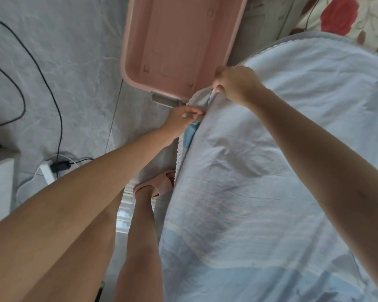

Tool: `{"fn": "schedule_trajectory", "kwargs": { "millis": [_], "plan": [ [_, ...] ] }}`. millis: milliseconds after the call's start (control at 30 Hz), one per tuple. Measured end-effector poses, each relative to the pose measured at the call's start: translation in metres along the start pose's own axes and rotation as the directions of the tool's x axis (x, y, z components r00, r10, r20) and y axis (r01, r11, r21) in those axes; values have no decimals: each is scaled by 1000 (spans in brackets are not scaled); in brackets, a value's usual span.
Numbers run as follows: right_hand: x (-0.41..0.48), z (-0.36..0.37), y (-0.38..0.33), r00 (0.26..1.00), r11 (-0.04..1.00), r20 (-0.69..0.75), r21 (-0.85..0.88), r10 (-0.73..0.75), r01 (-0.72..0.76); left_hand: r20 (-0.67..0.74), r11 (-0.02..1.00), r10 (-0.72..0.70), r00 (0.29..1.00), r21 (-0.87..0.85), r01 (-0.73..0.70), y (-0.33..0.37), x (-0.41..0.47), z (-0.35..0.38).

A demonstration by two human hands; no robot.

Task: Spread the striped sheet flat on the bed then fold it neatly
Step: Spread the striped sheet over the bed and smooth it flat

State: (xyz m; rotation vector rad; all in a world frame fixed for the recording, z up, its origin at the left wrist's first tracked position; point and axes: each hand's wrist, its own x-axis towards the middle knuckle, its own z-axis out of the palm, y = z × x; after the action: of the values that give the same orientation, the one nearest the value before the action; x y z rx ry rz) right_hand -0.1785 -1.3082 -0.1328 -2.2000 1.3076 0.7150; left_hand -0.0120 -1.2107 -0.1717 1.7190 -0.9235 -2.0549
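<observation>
The striped sheet (260, 171) is pale blue-white with faint pink and blue bands and a white lace trim. It hangs in front of me and fills the right half of the view, its pale back side facing me. My right hand (236, 83) grips a bunched top edge of the sheet. Just below and left of it, my left hand (183, 119) pinches the sheet's trimmed edge. The two hands are close together. The bed under the sheet is hidden.
A pink plastic tub (179, 44) lies on the grey floor just beyond my hands. Black cables (52, 88) and a charger (60, 165) trail across the floor at left. A floral cloth (347, 16) shows at top right. My legs and a pink slipper (155, 184) are below.
</observation>
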Motion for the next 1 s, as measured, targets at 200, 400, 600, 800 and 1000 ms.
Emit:
{"fn": "schedule_trajectory", "kwargs": {
  "millis": [200, 400, 600, 800, 1000],
  "plan": [
    [-13, 0, -7, 962, 977, -273, 205, -6, 65, 41, 992, -122, 992, -2, 123, 7, 2, -1],
    [-7, 1, -12, 946, 943, -292, 332, 141, -38, 146, 994, -105, 984, 33, 101, 4, 7, -9],
    [-8, 15, -19, 897, 931, -370, 350, 241, -106, 243, 997, -49, 969, 63, 35, 2, 11, -22],
    [-16, 37, -34, 795, 872, -475, 471, 377, -132, 352, 966, -122, 928, 257, 30, -5, 16, -40],
    [-29, 62, -50, 812, 867, -456, 484, 364, -117, 290, 986, -156, 944, 97, 133, -18, 22, -42]
  ]
}}
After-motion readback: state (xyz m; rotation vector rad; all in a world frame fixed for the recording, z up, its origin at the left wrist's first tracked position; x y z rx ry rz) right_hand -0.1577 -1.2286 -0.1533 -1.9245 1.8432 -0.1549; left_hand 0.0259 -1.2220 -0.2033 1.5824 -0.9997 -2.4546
